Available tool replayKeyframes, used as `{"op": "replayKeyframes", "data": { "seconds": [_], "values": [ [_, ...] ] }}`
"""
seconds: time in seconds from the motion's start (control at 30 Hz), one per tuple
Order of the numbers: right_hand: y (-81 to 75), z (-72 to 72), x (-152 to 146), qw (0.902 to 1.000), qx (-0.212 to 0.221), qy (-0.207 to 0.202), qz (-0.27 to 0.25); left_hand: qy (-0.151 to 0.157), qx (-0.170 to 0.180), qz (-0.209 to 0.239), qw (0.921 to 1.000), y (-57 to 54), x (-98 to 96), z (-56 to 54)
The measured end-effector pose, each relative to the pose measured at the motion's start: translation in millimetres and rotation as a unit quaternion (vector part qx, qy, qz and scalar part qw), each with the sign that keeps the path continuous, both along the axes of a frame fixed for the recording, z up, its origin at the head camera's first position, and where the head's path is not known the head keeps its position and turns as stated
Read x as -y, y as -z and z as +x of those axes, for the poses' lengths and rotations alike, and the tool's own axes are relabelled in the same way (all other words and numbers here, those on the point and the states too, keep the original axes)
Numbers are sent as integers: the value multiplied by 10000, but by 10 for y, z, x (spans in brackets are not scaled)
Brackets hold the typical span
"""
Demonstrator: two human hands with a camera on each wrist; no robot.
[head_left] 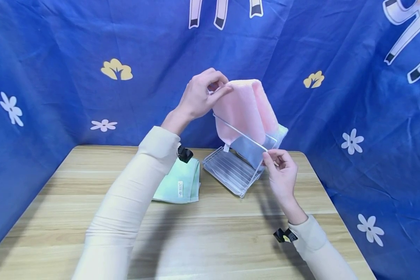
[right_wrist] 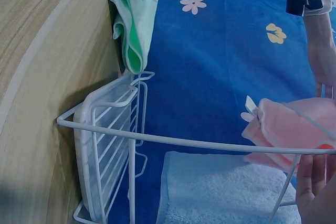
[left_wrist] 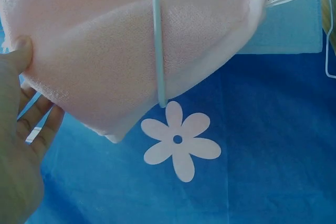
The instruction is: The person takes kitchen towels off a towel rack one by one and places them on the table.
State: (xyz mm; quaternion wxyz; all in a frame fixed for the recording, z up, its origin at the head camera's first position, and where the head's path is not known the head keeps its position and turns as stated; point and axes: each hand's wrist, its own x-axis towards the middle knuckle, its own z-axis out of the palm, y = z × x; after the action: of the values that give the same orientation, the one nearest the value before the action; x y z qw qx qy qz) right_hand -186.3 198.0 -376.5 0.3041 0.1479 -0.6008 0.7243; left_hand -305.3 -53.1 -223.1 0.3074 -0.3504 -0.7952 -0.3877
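My left hand (head_left: 201, 95) pinches the upper left edge of a pink towel (head_left: 239, 109), which hangs folded across a bar of a white wire rack (head_left: 227, 169). At the rack's near upper end, my right hand (head_left: 283, 173) grips the bar between thumb and fingers. A light blue towel (right_wrist: 226, 190) hangs on the rack too, lower and partly behind the pink one. In the left wrist view the rack's bar (left_wrist: 158, 45) crosses in front of the pink cloth.
A folded green towel (head_left: 182, 177) with a white label lies on the wooden table (head_left: 203, 237), left of the rack and partly behind my left forearm. A clear tray (right_wrist: 84, 150) sits in the rack's base. Blue cloth (head_left: 154, 46) with printed flowers rises behind the table.
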Motion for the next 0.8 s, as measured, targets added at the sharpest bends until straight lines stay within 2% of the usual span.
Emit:
{"op": "replayKeyframes", "data": {
  "seconds": [0.3, 0.53, 0.8],
  "values": [
    [8, -12, -12, 10000, -2, -12, 24, -6, 118, 365, 9993, -51, 93, 33],
    [3, -15, -14, 10000, -34, -32, 58, 69, -49, 633, 9980, -79, 189, 60],
    [-6, -1, -9, 10000, 50, 17, 27, 169, -55, 780, 9968, -102, 306, 116]
  ]
}}
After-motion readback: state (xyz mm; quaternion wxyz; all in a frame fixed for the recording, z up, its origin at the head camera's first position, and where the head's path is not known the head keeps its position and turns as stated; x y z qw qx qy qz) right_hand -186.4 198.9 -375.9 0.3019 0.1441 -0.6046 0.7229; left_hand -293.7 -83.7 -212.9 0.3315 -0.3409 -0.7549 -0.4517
